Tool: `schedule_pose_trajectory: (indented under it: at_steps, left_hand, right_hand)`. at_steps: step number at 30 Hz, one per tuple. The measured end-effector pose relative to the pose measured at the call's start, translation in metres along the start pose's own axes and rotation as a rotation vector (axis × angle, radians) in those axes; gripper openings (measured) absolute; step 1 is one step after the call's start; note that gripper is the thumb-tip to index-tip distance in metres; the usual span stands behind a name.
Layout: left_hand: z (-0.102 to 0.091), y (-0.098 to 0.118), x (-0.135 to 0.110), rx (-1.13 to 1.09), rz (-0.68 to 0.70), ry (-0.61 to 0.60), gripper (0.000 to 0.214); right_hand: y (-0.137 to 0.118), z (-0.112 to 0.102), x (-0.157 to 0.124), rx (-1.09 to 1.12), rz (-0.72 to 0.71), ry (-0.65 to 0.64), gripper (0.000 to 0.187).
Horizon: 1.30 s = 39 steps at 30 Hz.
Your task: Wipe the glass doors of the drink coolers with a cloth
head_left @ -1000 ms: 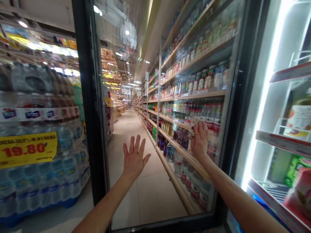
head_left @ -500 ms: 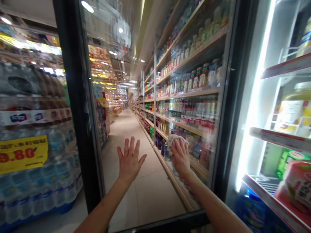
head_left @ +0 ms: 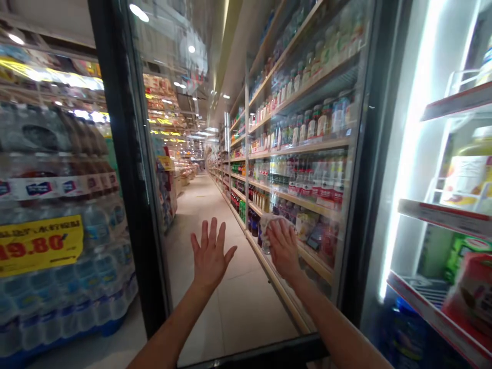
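Note:
A tall glass door (head_left: 215, 318) with a black frame (head_left: 128, 169) stands swung open in front of me. My left hand (head_left: 210, 256) is open with its fingers spread, palm toward the glass; whether it touches the pane I cannot tell. To the right, my right hand (head_left: 283, 246) presses a pale, crumpled cloth (head_left: 265, 221) against the glass. Its fingers lie over the cloth, which sticks out above and to the left of them. Shelves of bottles show in the pane behind both hands.
On the left is a stack of packed bottles (head_left: 69, 179) with a yellow price sign (head_left: 42, 245). A lit cooler with shelves (head_left: 442, 212) of drinks stands at the right, close to the door's edge. A long aisle floor (head_left: 192, 200) shows through the glass.
The cloth under my right hand has shifted slightly left on the glass. My left hand appears slightly further right, as does much of the view.

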State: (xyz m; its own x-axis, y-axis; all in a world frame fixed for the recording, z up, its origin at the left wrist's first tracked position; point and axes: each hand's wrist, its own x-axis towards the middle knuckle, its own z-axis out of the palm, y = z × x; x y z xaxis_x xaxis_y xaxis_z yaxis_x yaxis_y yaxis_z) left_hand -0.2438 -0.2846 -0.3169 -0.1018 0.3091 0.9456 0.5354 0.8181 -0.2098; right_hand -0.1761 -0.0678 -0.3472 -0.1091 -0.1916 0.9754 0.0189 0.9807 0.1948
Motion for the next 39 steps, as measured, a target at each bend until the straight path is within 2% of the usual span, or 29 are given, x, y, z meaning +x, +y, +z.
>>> schedule_pose_trajectory:
  at_steps: [2,4,6,8,11,13,15,17,19,21,24,26,28,31,33,35,37,39]
  left_hand:
    - [0.001,0.0,-0.001,0.0,0.0,-0.017,0.064]
    - [0.002,0.002,-0.002,-0.009,-0.013,-0.027,0.065]
    - [0.003,0.004,-0.002,-0.029,-0.03,-0.028,0.066]
    - [0.004,0.005,-0.003,-0.039,-0.038,-0.013,0.068]
    - [0.005,0.005,-0.005,-0.019,-0.027,0.01,0.07]
    - [0.005,0.005,-0.006,0.001,-0.012,0.007,0.07]
    - [0.005,0.004,-0.007,0.015,0.0,-0.001,0.07]
    - [0.005,0.006,-0.007,0.017,0.007,-0.001,0.071]
    - [0.005,0.007,-0.008,0.008,0.002,0.0,0.073]
    - [0.005,0.008,-0.009,-0.008,-0.015,-0.011,0.072]
    - [0.004,0.009,-0.016,-0.029,-0.028,-0.06,0.071]
    - [0.004,0.008,-0.025,-0.036,-0.004,-0.089,0.068]
    - [0.004,0.009,-0.036,-0.039,0.025,-0.105,0.063]
    - [0.006,0.012,-0.051,-0.036,0.034,-0.111,0.055]
    - [0.007,0.015,-0.055,-0.038,0.02,-0.112,0.053]
    - [0.007,0.016,-0.056,-0.046,0.012,-0.12,0.052]
    - [0.005,0.016,-0.055,-0.049,0.014,-0.13,0.052]
    - [0.004,0.016,-0.053,-0.043,0.017,-0.139,0.052]
  right_hand:
    - [0.027,-0.007,-0.012,-0.049,0.124,0.067,0.054]
    - [0.053,-0.014,-0.021,-0.113,0.319,0.16,0.055]
    - [0.062,-0.016,-0.025,-0.142,0.437,0.21,0.055]
    - [0.049,-0.014,-0.025,-0.113,0.383,0.173,0.055]
    - [0.024,-0.009,-0.026,-0.019,0.133,0.029,0.056]
    - [0.025,-0.01,-0.031,-0.009,0.058,-0.007,0.057]
    - [0.044,-0.015,-0.039,-0.065,0.162,0.05,0.058]
    - [0.064,-0.02,-0.045,-0.131,0.375,0.143,0.057]
    - [0.069,-0.02,-0.046,-0.15,0.521,0.199,0.055]
    - [0.053,-0.015,-0.044,-0.104,0.471,0.16,0.055]
    - [0.018,-0.008,-0.043,0.0,0.187,-0.006,0.054]
    - [0.011,-0.008,-0.049,0.012,0.071,-0.066,0.052]
    - [0.025,-0.013,-0.058,-0.033,0.105,-0.043,0.051]
    - [0.053,-0.02,-0.069,-0.131,0.363,0.076,0.051]
    - [0.052,-0.019,-0.07,-0.155,0.455,0.122,0.053]
    - [0.032,-0.014,-0.07,-0.108,0.353,0.075,0.055]
    - [0.006,-0.009,-0.07,-0.024,0.168,-0.053,0.057]
    - [-0.005,-0.008,-0.074,0.024,0.058,-0.136,0.056]
